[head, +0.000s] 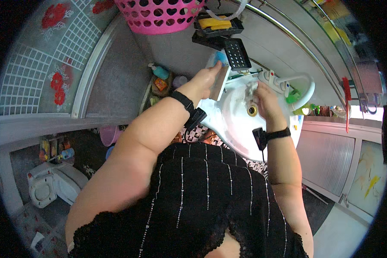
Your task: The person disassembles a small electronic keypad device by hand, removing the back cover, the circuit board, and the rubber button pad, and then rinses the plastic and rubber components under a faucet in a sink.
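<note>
My left hand (203, 80) grips a flat, pale rectangular piece (220, 83) by its edge, tilted above the left rim of a white washbasin (242, 138). What this piece is, I cannot tell. Over the bowl, my right hand (267, 100) pinches a whitish, crumpled, wet-looking wad (251, 89), blurred and partly covered by the fingers. Just below that wad lies the brass-coloured drain (252, 110). A white curved faucet (306, 87) rises behind and to the right of my right hand. Beyond my left hand is a black soap dish with drain holes (237, 54).
Another black dish (232, 30) holds a yellow bar or sponge (214, 23). A pink basket (161, 22) hangs above, and metal rails (287, 35) run along the wall. A teal pump bottle (160, 72) stands left of the basin. A white toilet (61, 183) is farther left.
</note>
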A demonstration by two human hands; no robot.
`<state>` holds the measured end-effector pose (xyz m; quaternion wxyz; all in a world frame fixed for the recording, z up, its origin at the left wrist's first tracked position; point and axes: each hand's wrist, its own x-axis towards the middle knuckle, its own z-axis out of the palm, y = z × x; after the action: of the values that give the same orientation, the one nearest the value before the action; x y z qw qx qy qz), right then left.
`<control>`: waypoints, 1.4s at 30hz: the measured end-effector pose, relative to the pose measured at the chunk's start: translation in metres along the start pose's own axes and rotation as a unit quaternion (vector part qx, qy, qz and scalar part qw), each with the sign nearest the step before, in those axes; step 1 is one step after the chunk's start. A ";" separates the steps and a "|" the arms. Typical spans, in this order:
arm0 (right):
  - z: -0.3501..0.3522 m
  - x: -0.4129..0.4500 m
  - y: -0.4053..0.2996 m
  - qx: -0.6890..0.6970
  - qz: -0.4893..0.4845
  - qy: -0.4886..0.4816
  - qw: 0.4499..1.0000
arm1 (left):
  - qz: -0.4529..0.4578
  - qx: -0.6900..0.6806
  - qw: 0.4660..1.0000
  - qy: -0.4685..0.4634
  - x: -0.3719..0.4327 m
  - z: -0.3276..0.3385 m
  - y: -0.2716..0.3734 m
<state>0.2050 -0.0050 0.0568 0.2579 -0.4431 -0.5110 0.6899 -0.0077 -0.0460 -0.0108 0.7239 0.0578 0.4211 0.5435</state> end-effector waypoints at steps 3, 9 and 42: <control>-0.022 -0.027 0.039 0.065 0.090 0.088 0.990 | -0.065 -0.060 0.990 -0.109 0.008 -0.022 -0.016; -0.113 -0.019 0.051 -0.100 -0.025 0.274 0.956 | -0.054 -0.027 0.996 -0.067 -0.016 -0.003 -0.033; -0.148 0.002 0.083 -0.330 -0.258 -0.002 0.908 | -0.080 0.026 0.991 0.102 0.010 0.137 -0.147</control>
<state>0.3420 0.0382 -0.0339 0.2643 -0.3543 -0.8066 0.3924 0.1936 -0.0455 -0.0090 0.7164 -0.0132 0.5098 0.4762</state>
